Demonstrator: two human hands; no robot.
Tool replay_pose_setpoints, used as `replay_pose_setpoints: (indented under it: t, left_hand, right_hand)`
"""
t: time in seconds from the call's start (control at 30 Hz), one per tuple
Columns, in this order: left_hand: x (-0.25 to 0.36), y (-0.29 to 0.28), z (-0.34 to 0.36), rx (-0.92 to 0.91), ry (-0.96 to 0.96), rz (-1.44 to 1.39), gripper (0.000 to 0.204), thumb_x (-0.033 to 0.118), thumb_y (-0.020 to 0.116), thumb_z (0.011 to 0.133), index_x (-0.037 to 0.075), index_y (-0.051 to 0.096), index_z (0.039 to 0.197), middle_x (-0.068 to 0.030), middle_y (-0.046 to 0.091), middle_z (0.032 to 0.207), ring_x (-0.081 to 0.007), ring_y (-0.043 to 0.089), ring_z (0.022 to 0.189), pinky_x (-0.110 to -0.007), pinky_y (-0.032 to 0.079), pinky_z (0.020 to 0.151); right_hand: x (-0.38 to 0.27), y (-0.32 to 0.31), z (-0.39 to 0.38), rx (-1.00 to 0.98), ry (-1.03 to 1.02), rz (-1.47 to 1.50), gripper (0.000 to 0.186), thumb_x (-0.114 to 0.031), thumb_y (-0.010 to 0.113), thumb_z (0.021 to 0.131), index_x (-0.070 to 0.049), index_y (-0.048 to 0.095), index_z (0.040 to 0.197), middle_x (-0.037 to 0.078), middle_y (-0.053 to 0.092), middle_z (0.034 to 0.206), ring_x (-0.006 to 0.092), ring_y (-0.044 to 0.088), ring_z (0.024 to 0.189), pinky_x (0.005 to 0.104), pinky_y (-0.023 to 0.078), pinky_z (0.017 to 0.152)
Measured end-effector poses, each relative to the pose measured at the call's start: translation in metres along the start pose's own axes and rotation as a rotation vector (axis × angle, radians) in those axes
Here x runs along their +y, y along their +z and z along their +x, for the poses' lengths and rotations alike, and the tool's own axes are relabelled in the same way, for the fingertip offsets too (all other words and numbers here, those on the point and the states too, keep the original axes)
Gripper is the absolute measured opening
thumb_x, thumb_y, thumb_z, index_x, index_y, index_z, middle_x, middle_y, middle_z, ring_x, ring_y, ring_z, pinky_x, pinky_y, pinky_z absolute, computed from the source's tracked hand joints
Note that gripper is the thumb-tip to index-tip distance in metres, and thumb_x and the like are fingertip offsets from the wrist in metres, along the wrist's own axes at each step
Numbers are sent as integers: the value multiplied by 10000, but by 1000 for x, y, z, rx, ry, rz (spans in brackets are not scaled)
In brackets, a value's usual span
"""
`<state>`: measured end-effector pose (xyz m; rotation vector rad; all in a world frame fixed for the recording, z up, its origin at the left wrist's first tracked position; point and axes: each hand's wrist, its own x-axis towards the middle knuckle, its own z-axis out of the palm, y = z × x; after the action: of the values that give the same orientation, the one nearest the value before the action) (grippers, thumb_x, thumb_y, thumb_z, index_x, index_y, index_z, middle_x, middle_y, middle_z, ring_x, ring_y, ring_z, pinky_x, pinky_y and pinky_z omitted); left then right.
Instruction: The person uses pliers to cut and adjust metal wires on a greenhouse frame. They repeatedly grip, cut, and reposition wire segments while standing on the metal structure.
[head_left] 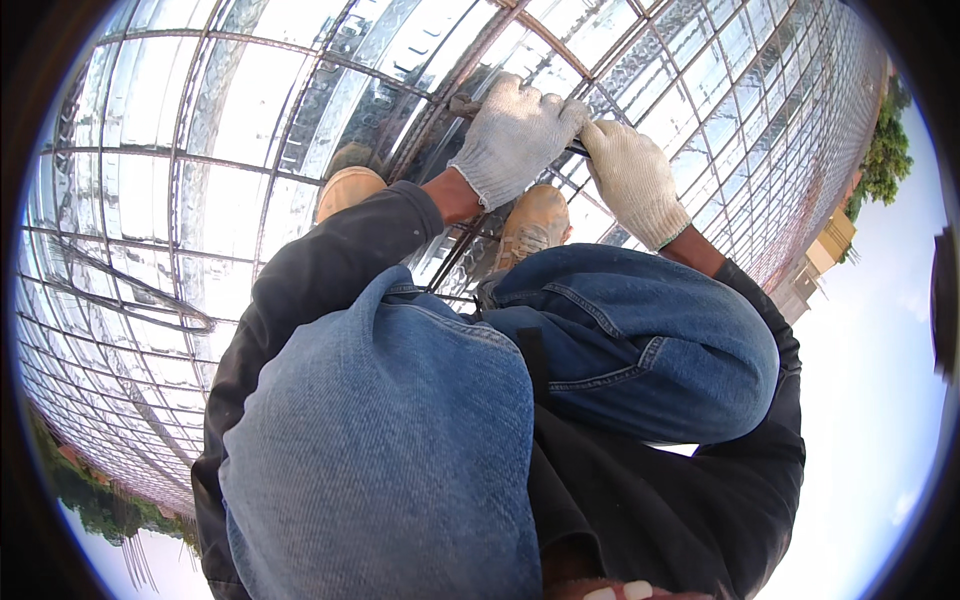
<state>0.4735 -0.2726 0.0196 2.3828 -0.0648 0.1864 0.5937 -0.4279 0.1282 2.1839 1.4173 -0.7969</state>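
My left hand, in a pale knitted work glove, is closed just above the steel bars in front of my feet. A short brownish piece sticks out on its left side; whether it is part of a tool or a bit of wire I cannot tell. My right hand, gloved the same way, is closed right beside it, the two almost touching. Between them a short dark piece shows, its kind hidden by the fingers. Under both hands runs a grid of rusty rebar over shiny metal decking.
My tan boots, the left and the right, rest amid the bars, my jeans-clad knees bent close. A loop of dark wire or cable lies on the mesh at left. Trees and a yellowish building stand beyond the right edge.
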Motion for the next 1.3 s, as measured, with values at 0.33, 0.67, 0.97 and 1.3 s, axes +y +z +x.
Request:
replay_pose_setpoints:
  t: [0.33,0.67,0.97,1.3]
  left_hand:
    - [-12,9,-3,184,74,-71,445,259,815,920,122,716,1332,-58,734,1026,-283,740,970,-463,575,885]
    - [6,3,-12,40,59,-67,388,302,811,944,153,732,1293,-58,754,1063,-277,748,989,-449,584,893]
    - [-3,21,-7,15,21,-229,332,230,779,963,154,753,1285,-73,776,1093,-308,764,1073,-490,597,964]
    - [-9,9,30,10,-116,-248,230,198,733,939,103,782,1143,-185,795,946,-408,782,874,-535,632,795]
  right_hand:
    - [-8,-53,8,-370,137,317,485,-436,600,1164,17,663,1322,228,798,912,400,824,877,507,659,757]
    - [-4,-74,20,-887,343,976,501,-398,549,1180,49,750,1283,68,629,738,161,650,569,345,549,518]
    - [-1,-67,7,-386,163,616,317,-322,677,1132,-8,690,1178,67,666,753,212,660,572,349,541,520]
    - [40,-46,21,206,-264,-76,474,-558,715,1060,-109,697,1211,84,748,821,292,791,724,421,624,616]
